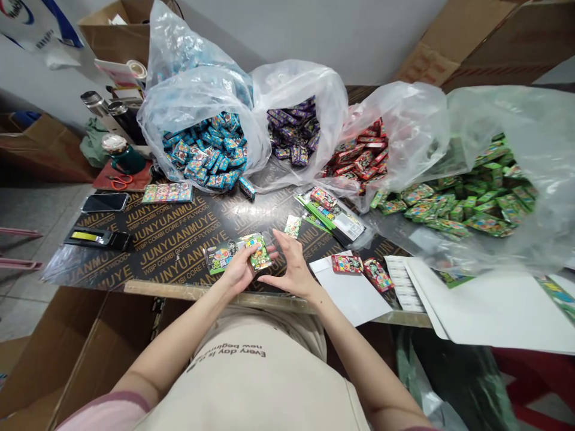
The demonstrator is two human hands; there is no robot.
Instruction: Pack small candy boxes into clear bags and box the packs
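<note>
My left hand (239, 272) is closed on a small green printed packet (259, 252), its thumb across the near side. Just to the right, my right hand (294, 269) is open, thumb and fingers spread apart with nothing between them. A flat green-and-black printed pouch (217, 258) lies on the table partly behind my left hand. Beyond my right fingertips is a small pale green packet (293, 225). A stack of clear-wrapped printed pouches (339, 222) sits farther right, with a red packet (323, 198) on top.
Along the back, open plastic bags hold blue (211, 152), purple (299, 134), red (366, 155) and green packets (489, 197). White sheets (503, 299) lie at right. A phone (105, 203), a stapler-like black tool (96, 238), orange scissors (120, 181) and a teal mug (128, 158) are left.
</note>
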